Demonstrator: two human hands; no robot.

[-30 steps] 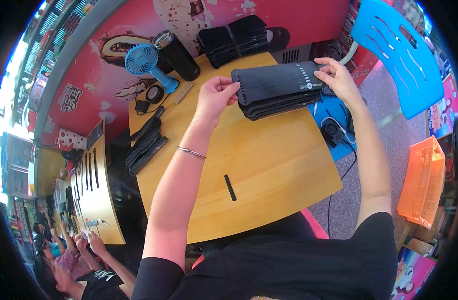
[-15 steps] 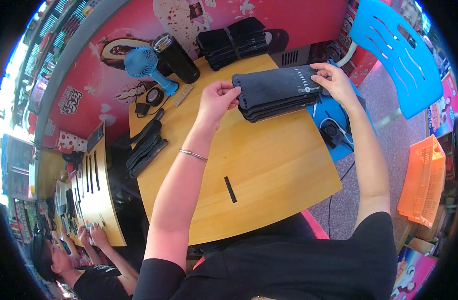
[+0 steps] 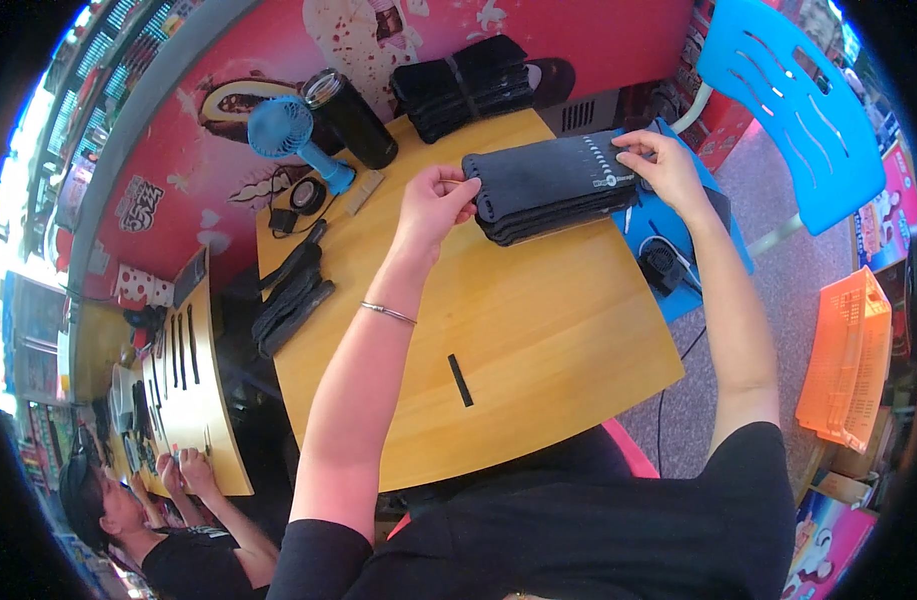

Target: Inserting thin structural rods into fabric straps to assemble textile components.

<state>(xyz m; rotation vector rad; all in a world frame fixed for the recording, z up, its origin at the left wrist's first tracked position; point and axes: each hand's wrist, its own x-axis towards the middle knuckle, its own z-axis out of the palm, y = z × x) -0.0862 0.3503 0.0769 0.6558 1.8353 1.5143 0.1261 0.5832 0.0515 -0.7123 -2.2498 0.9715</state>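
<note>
A stack of flat black fabric pieces [image 3: 548,185] with scalloped ends and white print on top lies at the right far side of the wooden table [image 3: 518,330]. At its left end my left hand [image 3: 436,205] pinches the edge of the top piece between thumb and fingers. My right hand [image 3: 663,172] pinches the same piece at its far right corner, with thumb and forefinger together. A short black strip [image 3: 460,380] lies alone on the table nearer to me.
Folded black pieces [image 3: 293,290] rest at the left edge. A strapped black bundle [image 3: 463,85], black flask [image 3: 350,118] and blue fan [image 3: 298,140] stand at the back. A blue chair [image 3: 788,110] and orange crate [image 3: 846,360] are right. Another person [image 3: 168,530] works at a left table.
My right hand has shifted slightly left along with the top piece, whose left end now sits more evenly over the stack. My left hand has barely moved.
</note>
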